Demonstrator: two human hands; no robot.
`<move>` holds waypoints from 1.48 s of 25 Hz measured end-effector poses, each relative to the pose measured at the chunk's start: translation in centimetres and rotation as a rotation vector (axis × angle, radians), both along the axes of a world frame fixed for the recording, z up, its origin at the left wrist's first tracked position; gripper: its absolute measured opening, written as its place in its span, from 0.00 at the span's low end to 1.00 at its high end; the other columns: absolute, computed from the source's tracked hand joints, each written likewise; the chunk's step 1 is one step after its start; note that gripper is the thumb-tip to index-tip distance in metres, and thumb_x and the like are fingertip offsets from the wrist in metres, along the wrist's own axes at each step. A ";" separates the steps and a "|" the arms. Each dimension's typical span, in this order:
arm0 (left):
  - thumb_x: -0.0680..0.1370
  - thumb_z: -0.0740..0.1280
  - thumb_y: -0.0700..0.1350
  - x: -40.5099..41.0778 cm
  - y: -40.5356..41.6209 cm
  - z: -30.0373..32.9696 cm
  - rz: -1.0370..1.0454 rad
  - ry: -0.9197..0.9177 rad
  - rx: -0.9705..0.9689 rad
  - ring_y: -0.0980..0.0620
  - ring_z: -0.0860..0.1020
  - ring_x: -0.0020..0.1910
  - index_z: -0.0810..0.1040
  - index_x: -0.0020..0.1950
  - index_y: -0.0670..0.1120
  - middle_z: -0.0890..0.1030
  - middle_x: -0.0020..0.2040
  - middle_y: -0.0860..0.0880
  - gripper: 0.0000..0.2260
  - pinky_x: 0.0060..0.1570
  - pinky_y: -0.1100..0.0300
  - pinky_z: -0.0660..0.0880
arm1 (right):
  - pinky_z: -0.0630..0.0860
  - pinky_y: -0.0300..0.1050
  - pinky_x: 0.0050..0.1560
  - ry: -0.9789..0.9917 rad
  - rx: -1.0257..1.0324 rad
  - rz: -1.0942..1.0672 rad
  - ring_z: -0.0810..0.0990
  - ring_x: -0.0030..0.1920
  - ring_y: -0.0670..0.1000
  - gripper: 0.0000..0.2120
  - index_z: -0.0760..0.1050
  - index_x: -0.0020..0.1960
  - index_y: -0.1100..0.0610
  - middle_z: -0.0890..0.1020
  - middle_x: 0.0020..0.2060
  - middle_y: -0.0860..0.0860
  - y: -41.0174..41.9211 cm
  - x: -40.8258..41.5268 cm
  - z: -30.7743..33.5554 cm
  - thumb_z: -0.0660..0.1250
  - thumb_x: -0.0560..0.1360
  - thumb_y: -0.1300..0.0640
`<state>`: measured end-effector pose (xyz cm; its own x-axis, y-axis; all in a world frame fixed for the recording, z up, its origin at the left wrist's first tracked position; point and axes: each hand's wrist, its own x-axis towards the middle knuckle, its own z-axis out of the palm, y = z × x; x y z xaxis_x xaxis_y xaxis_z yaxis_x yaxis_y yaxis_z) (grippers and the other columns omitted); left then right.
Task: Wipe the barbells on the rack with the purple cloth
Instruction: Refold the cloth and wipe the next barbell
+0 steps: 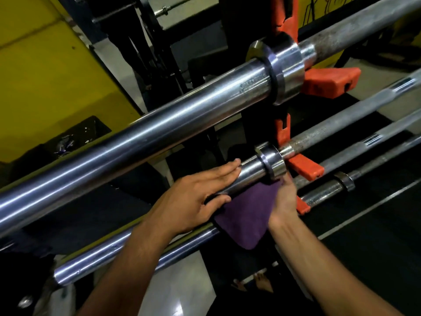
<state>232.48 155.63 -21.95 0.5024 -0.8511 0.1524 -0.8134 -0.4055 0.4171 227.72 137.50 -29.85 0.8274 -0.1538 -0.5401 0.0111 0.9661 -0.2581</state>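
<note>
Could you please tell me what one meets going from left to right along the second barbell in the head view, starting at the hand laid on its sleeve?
Left hand → purple cloth → right hand → orange rack hook

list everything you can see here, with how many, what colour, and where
Steel barbells: at least four, silver, lying across the rack one below another.
Plastic rack hooks: three seen, orange, on the dark upright at centre right.
Purple cloth: one, under the second barbell's sleeve beside its collar.
Wall panel: yellow, upper left.
Floor: pale, glossy, bottom centre.
Left hand: flat along the second barbell's sleeve, thumb beneath it.
Right hand: holding the cloth up against the sleeve from below.
</note>
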 end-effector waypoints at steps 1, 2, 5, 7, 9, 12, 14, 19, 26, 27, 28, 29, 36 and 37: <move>0.79 0.72 0.43 0.0 0.0 0.0 0.000 0.007 -0.008 0.61 0.66 0.74 0.69 0.76 0.48 0.66 0.77 0.56 0.27 0.71 0.57 0.69 | 0.83 0.45 0.45 -0.018 -0.017 -0.015 0.86 0.42 0.56 0.18 0.86 0.43 0.59 0.85 0.43 0.57 -0.1 -1.1 0.1 0.61 0.75 0.49; 0.79 0.72 0.43 0.1 0.0 -0.1 -0.001 0.014 -0.014 0.61 0.66 0.74 0.69 0.76 0.48 0.66 0.77 0.56 0.27 0.71 0.56 0.69 | 0.83 0.45 0.44 -0.030 -0.033 -0.006 0.86 0.42 0.55 0.21 0.86 0.42 0.59 0.86 0.43 0.57 0.0 -2.4 0.8 0.58 0.79 0.50; 0.79 0.72 0.43 0.2 0.1 -0.1 -0.010 0.027 -0.028 0.61 0.66 0.74 0.69 0.76 0.47 0.67 0.77 0.55 0.26 0.71 0.55 0.70 | 0.77 0.52 0.61 -0.010 -0.097 0.034 0.84 0.50 0.55 0.19 0.86 0.51 0.59 0.85 0.53 0.57 0.5 -6.0 2.4 0.59 0.81 0.50; 0.78 0.72 0.43 0.2 0.1 -0.1 -0.010 0.037 -0.035 0.62 0.66 0.74 0.70 0.76 0.48 0.67 0.76 0.56 0.26 0.71 0.56 0.69 | 0.75 0.53 0.60 0.054 -0.229 0.049 0.84 0.52 0.57 0.18 0.82 0.60 0.60 0.85 0.54 0.59 0.9 -8.0 3.6 0.60 0.80 0.52; 0.78 0.73 0.45 0.3 0.0 -0.2 -0.002 0.022 -0.031 0.63 0.67 0.73 0.70 0.76 0.48 0.67 0.76 0.56 0.27 0.71 0.59 0.69 | 0.75 0.55 0.59 0.105 -0.388 0.080 0.84 0.55 0.60 0.21 0.79 0.64 0.60 0.85 0.55 0.61 1.2 -10.0 4.3 0.65 0.76 0.49; 0.78 0.73 0.48 0.2 0.3 -0.1 0.025 -0.009 -0.058 0.64 0.68 0.72 0.71 0.75 0.49 0.69 0.75 0.56 0.26 0.70 0.59 0.70 | 0.71 0.62 0.67 0.017 -0.732 0.048 0.79 0.64 0.60 0.29 0.78 0.66 0.50 0.83 0.60 0.55 1.7 -12.1 5.4 0.73 0.67 0.40; 0.79 0.71 0.47 0.1 0.5 0.1 0.057 0.008 -0.122 0.62 0.70 0.71 0.73 0.74 0.49 0.71 0.74 0.56 0.23 0.70 0.56 0.71 | 0.67 0.62 0.72 -0.367 -1.071 -0.060 0.72 0.72 0.57 0.26 0.73 0.72 0.51 0.76 0.69 0.52 2.1 -11.8 7.0 0.63 0.75 0.47; 0.82 0.64 0.53 -1.1 4.2 0.6 0.178 -0.031 -0.115 0.61 0.72 0.70 0.73 0.73 0.52 0.74 0.72 0.57 0.20 0.67 0.53 0.74 | 0.55 0.60 0.78 -0.398 -2.384 0.025 0.67 0.76 0.57 0.28 0.68 0.75 0.61 0.70 0.74 0.56 1.7 -4.6 6.0 0.61 0.79 0.48; 0.82 0.60 0.57 -5.6 15.4 -0.3 0.395 -0.140 0.042 0.62 0.70 0.71 0.69 0.76 0.54 0.70 0.74 0.59 0.22 0.70 0.67 0.65 | 0.71 0.56 0.61 -0.083 -2.714 0.116 0.80 0.45 0.59 0.18 0.79 0.47 0.54 0.82 0.41 0.55 2.1 -0.8 6.2 0.61 0.75 0.40; 0.82 0.60 0.57 -5.8 15.9 -0.4 0.404 -0.147 0.054 0.62 0.69 0.72 0.69 0.76 0.53 0.70 0.74 0.58 0.23 0.71 0.69 0.63 | 0.73 0.54 0.55 0.012 -2.740 0.229 0.81 0.41 0.61 0.20 0.79 0.42 0.54 0.82 0.37 0.57 2.6 -0.1 7.5 0.59 0.74 0.38; 0.82 0.60 0.56 -5.8 16.2 -0.5 0.404 -0.152 0.069 0.62 0.69 0.72 0.69 0.76 0.53 0.70 0.74 0.58 0.23 0.71 0.70 0.62 | 0.74 0.53 0.50 0.094 -2.738 0.379 0.82 0.40 0.61 0.23 0.80 0.39 0.55 0.83 0.35 0.58 3.2 1.0 8.6 0.57 0.74 0.37; 0.82 0.60 0.56 -5.7 16.3 -0.5 0.400 -0.158 0.084 0.62 0.68 0.71 0.69 0.76 0.52 0.70 0.75 0.57 0.23 0.70 0.71 0.62 | 0.75 0.51 0.48 0.158 -2.731 0.494 0.83 0.40 0.61 0.27 0.81 0.39 0.57 0.83 0.36 0.59 3.9 1.9 9.2 0.56 0.74 0.36; 0.82 0.56 0.60 -4.8 17.2 -0.9 0.288 -0.161 0.066 0.63 0.64 0.71 0.65 0.78 0.52 0.68 0.76 0.56 0.26 0.69 0.75 0.56 | 0.62 0.58 0.74 -0.262 -2.610 0.248 0.71 0.71 0.58 0.26 0.72 0.72 0.58 0.75 0.68 0.56 6.8 -4.4 3.9 0.64 0.77 0.47; 0.82 0.56 0.60 -4.8 17.3 -1.1 0.276 -0.169 0.059 0.63 0.65 0.71 0.65 0.78 0.52 0.68 0.76 0.56 0.26 0.69 0.74 0.58 | 0.60 0.58 0.76 -0.253 -2.573 0.152 0.68 0.74 0.58 0.26 0.70 0.73 0.59 0.73 0.70 0.56 5.8 -5.1 3.3 0.63 0.78 0.49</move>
<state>227.72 172.92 -23.00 0.6876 -0.6958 0.2076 -0.7248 -0.6401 0.2549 222.62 143.28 -26.53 0.8707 0.0269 0.4911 0.1957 -0.9350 -0.2956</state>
